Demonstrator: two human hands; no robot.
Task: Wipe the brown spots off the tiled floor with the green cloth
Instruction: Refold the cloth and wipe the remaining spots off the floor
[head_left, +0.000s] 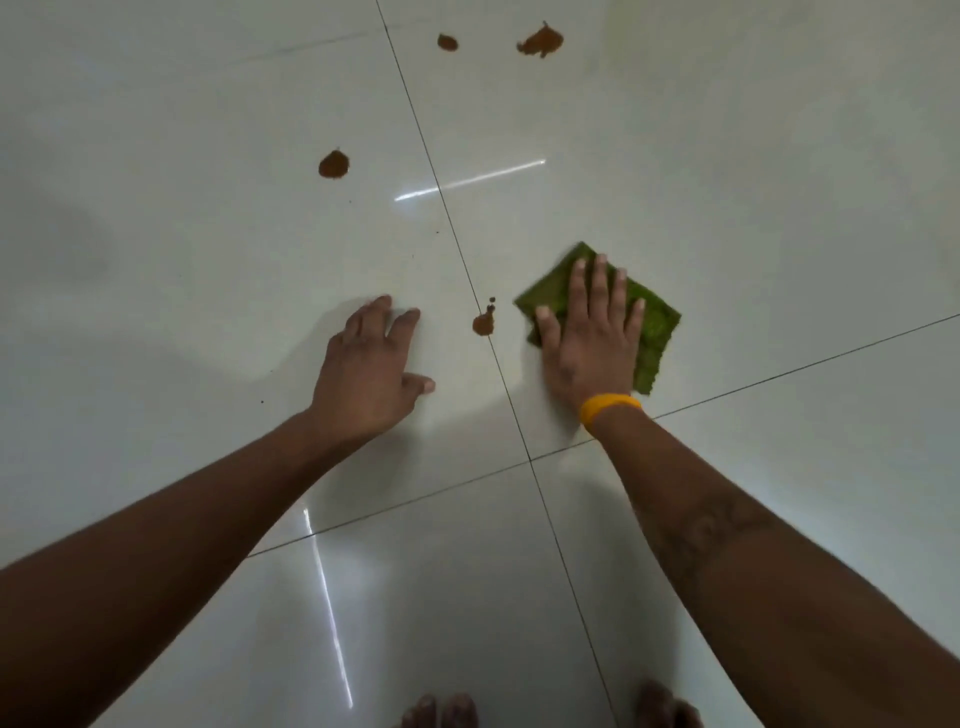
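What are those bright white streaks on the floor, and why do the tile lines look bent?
Head view: the streaks and are lamp glare on the glossy floor; the wide-angle lens bows the grout lines; soft shadows lie beside the left hand; the right hand on the green cloth looks slightly blurred.

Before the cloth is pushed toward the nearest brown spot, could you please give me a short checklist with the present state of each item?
1. Right hand flat on the green cloth, fingers spread: ok.
2. Cloth lies flat on the tiled floor: ok.
3. Nearest brown spot lies just left of the cloth, nothing between them: ok.
4. Left hand rests on the floor, clear of that spot: ok.
5. Three farther spots unwiped: not ok.
6. Cloth damp enough: cannot tell.
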